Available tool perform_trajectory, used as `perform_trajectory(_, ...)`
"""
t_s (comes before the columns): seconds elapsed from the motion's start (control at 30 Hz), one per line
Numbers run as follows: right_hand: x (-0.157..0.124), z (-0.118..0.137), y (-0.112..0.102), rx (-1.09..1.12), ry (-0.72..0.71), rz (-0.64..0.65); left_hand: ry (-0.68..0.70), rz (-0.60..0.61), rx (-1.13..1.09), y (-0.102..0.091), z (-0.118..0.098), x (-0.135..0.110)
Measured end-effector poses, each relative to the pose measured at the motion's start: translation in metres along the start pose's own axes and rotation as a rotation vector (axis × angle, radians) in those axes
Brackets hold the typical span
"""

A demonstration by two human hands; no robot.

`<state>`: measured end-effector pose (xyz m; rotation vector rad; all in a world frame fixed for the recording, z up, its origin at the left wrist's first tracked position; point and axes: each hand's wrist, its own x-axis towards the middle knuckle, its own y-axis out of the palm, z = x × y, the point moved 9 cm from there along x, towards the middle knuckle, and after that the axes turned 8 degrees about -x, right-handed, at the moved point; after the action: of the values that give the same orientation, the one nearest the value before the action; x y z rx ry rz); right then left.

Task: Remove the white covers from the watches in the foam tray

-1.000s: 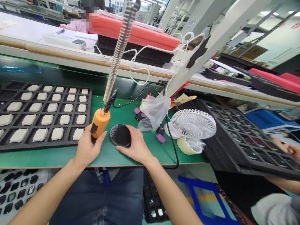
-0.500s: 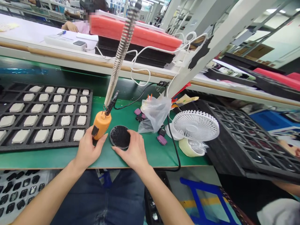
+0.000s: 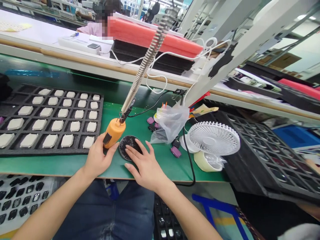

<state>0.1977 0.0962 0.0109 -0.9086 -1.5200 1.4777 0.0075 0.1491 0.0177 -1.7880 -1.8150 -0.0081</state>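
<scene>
My left hand [image 3: 99,156] is wrapped round an orange electric screwdriver [image 3: 116,132], whose lower tip is hidden. A black cord and a coiled metal spring [image 3: 145,68] rise from its top. Just to its right, a round black dish [image 3: 124,154] lies on the green bench, with tiny pale specks in it, too small to make out. My right hand [image 3: 147,165] reaches over the dish with fingers spread, the fingertips resting on its dark surface. Left of the screwdriver, a black foam tray [image 3: 82,150] holds rows of white, rounded-square parts [image 3: 50,140].
A white fan [image 3: 212,138] stands at the right, near a clear plastic bag [image 3: 170,123] and small purple parts [image 3: 175,152]. A black cable [image 3: 191,163] runs over the bench edge. Another foam tray [image 3: 250,160] leans at far right. Someone in pink sits across the bench.
My right hand has let go of the dish's rim and spread its fingers over the dish. The left hand still grips the screwdriver. The whole view has shifted slightly.
</scene>
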Motion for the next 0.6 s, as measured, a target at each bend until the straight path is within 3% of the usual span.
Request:
perform_trajectory(0.4,0.008,0.006,0.002,-0.043,-0.109,0.003,0.032,0.015,0.0,0.002,-0.002,0.0)
perform_trajectory(0.6,-0.001,-0.014,0.001,-0.105,-0.091,0.009,0.044,0.022,0.006,0.002,-0.004,0.0)
